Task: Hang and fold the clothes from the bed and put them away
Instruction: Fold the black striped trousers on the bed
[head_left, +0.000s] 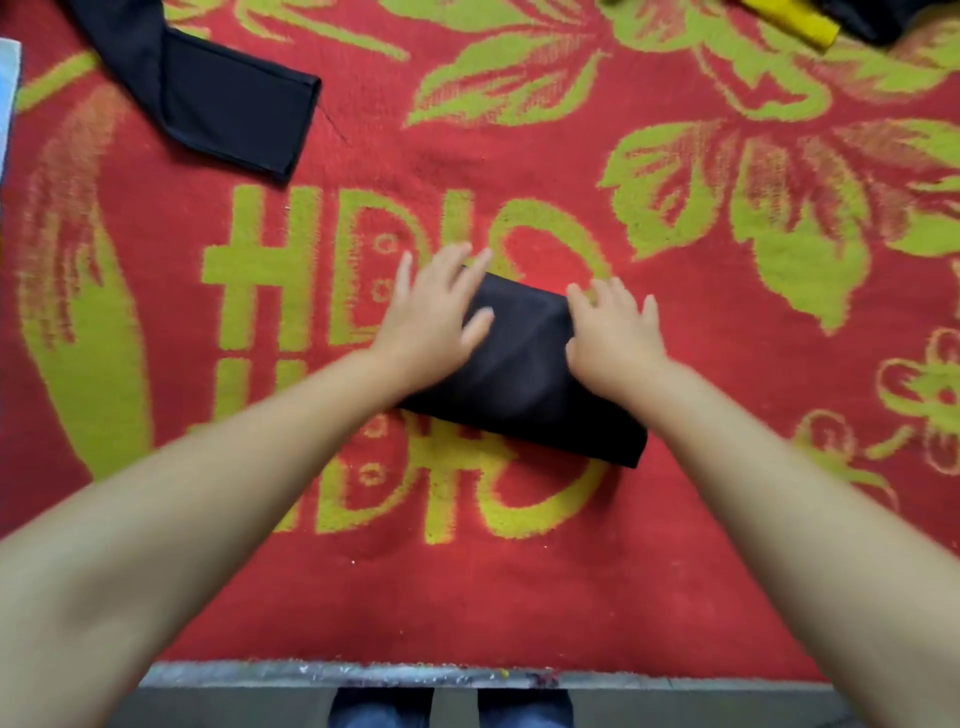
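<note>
Red blanket (675, 571) with yellow-green leaf patterns and big block lettering covered the bed, filling nearly the whole head view; pale bed edge (363, 673) ran along the bottom, with blue-trousered legs (382, 707) of the person just below it. Folded black garment (519, 374) lay mid-frame on the blanket, over the lettering, a compact rectangle set at a slant, long axis running from upper left to lower right. Left hand (434, 317) rested flat on the garment's upper-left end, fingers straight and spread, fingertips reaching past the cloth edge onto the blanket, thumb lying on the black fabric, gripping nothing. Right hand (615, 332) pressed palm-down on the garment's upper-right edge, fingers mostly extended and slightly fanned, tips over the blanket beyond the fold, nothing pinched as far as visible; motion blur made finer finger detail hard to read. Both bare forearms came in from the lower corners. Another black garment (218, 88) lay unfolded at upper left, well apart from the folded one, one flat rectangular end pointing down-right. At the top right corner sat a yellow item (795, 23) touching a dark piece of clothing (862, 18), both cut off by the frame. Pale strip (8, 93) showed at the far left edge, unclear what it was
</note>
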